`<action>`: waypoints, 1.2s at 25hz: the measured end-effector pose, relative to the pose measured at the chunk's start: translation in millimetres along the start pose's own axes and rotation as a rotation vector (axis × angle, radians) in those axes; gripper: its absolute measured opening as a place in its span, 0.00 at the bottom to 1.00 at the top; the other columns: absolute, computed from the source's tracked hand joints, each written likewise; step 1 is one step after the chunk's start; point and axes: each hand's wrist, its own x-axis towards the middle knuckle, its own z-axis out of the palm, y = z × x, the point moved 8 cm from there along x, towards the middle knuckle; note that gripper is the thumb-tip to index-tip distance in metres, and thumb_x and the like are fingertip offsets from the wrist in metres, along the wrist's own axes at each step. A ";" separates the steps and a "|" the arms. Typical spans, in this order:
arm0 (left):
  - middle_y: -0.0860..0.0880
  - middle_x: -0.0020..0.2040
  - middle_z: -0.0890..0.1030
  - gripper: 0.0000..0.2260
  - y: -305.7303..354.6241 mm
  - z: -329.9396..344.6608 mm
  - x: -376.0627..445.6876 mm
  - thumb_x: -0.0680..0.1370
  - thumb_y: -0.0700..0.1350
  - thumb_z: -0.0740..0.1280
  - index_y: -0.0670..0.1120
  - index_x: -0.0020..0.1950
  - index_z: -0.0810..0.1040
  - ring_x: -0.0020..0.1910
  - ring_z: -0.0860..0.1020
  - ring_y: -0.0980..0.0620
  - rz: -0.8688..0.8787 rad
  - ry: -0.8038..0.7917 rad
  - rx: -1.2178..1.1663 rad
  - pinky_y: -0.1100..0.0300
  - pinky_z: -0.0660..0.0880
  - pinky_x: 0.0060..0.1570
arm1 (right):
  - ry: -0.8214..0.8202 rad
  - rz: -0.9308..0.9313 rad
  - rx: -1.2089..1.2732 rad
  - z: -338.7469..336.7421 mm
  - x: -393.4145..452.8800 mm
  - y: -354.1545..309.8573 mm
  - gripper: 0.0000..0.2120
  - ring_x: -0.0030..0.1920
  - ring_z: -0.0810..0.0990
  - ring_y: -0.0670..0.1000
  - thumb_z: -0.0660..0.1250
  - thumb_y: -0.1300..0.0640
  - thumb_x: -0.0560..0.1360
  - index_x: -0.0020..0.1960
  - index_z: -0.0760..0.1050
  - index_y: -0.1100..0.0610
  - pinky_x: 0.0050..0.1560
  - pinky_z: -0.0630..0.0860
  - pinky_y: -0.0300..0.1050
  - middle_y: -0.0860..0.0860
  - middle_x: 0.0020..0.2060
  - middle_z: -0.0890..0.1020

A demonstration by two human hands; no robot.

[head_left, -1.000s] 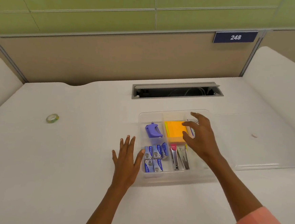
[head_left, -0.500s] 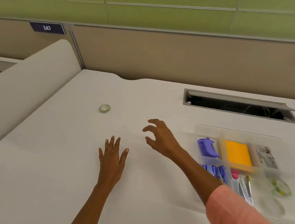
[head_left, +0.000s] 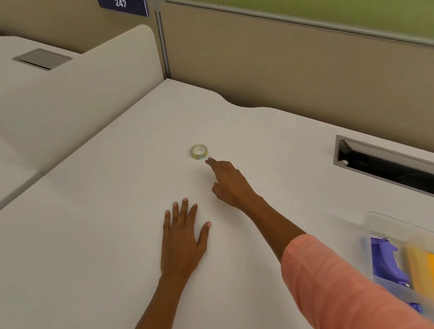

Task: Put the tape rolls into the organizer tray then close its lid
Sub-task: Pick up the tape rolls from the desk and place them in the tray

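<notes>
Right hand (head_left: 228, 182) nearer tape roll (head_left: 198, 151)

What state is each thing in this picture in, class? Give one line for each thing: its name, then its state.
tape roll: lying flat on the desk, not gripped
right hand: open, reaching, fingertip beside the roll
left hand: flat on the desk, empty
organizer tray: lid off, contents showing
desk cable hatch: flap open

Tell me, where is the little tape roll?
The tape roll lies on the white desk, left of centre, just beyond the right hand.
</notes>
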 end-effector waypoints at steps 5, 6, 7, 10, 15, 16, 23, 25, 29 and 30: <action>0.46 0.75 0.58 0.25 -3.3 2.2 1.5 0.77 0.56 0.56 0.48 0.72 0.60 0.75 0.51 0.46 -0.012 0.007 0.006 0.52 0.45 0.73 | -0.076 -0.031 -0.273 19.8 40.0 -8.6 0.30 0.63 0.68 0.60 0.54 0.66 0.75 0.74 0.48 0.58 0.59 0.67 0.60 0.59 0.70 0.66; 0.46 0.75 0.58 0.25 -2.4 2.2 1.5 0.77 0.56 0.55 0.48 0.72 0.60 0.75 0.52 0.46 -0.009 0.007 0.009 0.52 0.44 0.73 | -0.078 -0.032 -0.314 22.1 41.9 -8.1 0.30 0.63 0.68 0.60 0.55 0.66 0.75 0.74 0.49 0.59 0.59 0.66 0.61 0.59 0.70 0.67; 0.45 0.75 0.58 0.25 -2.1 2.3 2.0 0.77 0.56 0.55 0.48 0.72 0.59 0.75 0.52 0.46 -0.008 0.004 0.014 0.51 0.44 0.73 | -0.072 -0.033 -0.330 22.9 42.4 -8.1 0.29 0.63 0.68 0.60 0.55 0.65 0.75 0.74 0.50 0.58 0.59 0.66 0.61 0.58 0.70 0.67; 0.46 0.76 0.57 0.25 -3.1 4.1 2.3 0.77 0.56 0.55 0.48 0.72 0.58 0.75 0.50 0.46 -0.011 -0.004 0.007 0.52 0.44 0.73 | 0.023 -0.027 -0.286 16.5 35.7 -5.2 0.26 0.61 0.69 0.60 0.58 0.63 0.75 0.71 0.57 0.58 0.57 0.67 0.58 0.58 0.68 0.69; 0.44 0.74 0.61 0.26 -2.4 0.1 1.4 0.76 0.57 0.53 0.46 0.71 0.62 0.75 0.54 0.45 0.009 0.010 -0.001 0.50 0.48 0.74 | 0.093 0.040 0.000 5.1 -4.9 14.3 0.22 0.58 0.71 0.57 0.66 0.58 0.73 0.66 0.69 0.56 0.58 0.69 0.54 0.55 0.56 0.78; 0.44 0.74 0.62 0.26 -2.1 -0.3 1.1 0.76 0.57 0.53 0.46 0.70 0.63 0.75 0.55 0.45 0.012 0.009 0.002 0.49 0.49 0.74 | 0.085 0.069 0.030 4.5 -14.5 19.6 0.22 0.57 0.72 0.58 0.67 0.58 0.73 0.65 0.70 0.57 0.57 0.71 0.53 0.56 0.54 0.79; 0.43 0.74 0.62 0.22 1.6 -4.2 -2.5 0.78 0.51 0.59 0.43 0.69 0.65 0.75 0.54 0.43 0.006 -0.055 -0.049 0.46 0.49 0.75 | 0.074 0.139 0.008 -4.4 -85.2 37.2 0.10 0.50 0.77 0.58 0.68 0.60 0.71 0.52 0.78 0.60 0.46 0.72 0.47 0.57 0.49 0.80; 0.42 0.74 0.61 0.20 10.2 -3.9 -9.0 0.78 0.49 0.59 0.44 0.68 0.66 0.75 0.54 0.42 0.003 -0.080 -0.043 0.44 0.48 0.74 | 0.082 0.173 -0.009 -3.4 -110.5 41.8 0.09 0.51 0.77 0.59 0.67 0.61 0.72 0.51 0.78 0.60 0.45 0.72 0.47 0.57 0.51 0.78; 0.43 0.75 0.57 0.19 44.5 -1.3 -30.9 0.78 0.49 0.59 0.47 0.68 0.67 0.76 0.51 0.45 0.008 -0.112 -0.078 0.39 0.45 0.72 | 0.125 0.178 -0.055 -14.4 -158.4 44.0 0.10 0.52 0.73 0.57 0.70 0.59 0.69 0.50 0.78 0.59 0.43 0.67 0.46 0.56 0.52 0.74; 0.43 0.75 0.57 0.18 57.2 -1.4 -35.4 0.78 0.49 0.59 0.47 0.68 0.67 0.76 0.51 0.46 0.022 -0.113 -0.105 0.38 0.45 0.71 | 0.154 0.173 -0.057 -21.8 -172.1 44.6 0.11 0.52 0.72 0.57 0.71 0.58 0.68 0.48 0.78 0.59 0.43 0.67 0.46 0.55 0.52 0.73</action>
